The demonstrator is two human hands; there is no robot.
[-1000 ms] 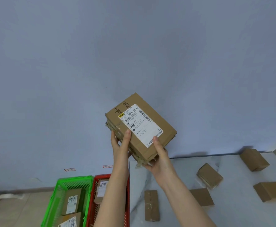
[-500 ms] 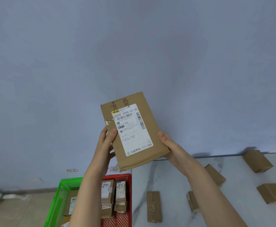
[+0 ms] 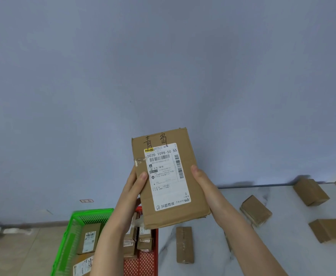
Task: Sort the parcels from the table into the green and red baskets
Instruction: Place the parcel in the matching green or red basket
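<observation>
Head view. A flat cardboard parcel is held upright in the air before a plain blue-grey wall, its white shipping label facing the camera and two handwritten characters above the label. The left hand grips the parcel's left edge, thumb pressed on the front face and fingers behind; the right hand grips the right edge, thumb on the front (its fingers are hidden behind the cardboard). The parcel's lower edge hangs above the red basket, which holds several labelled parcels standing on end. Just beside it on the left stands the green basket, with labelled parcels lying inside. To the right, a white marbled table carries loose brown parcels: a narrow one near the table's left edge, one beside the right forearm, one by the wall and one at the far right. Both baskets rest on a tiled floor.
</observation>
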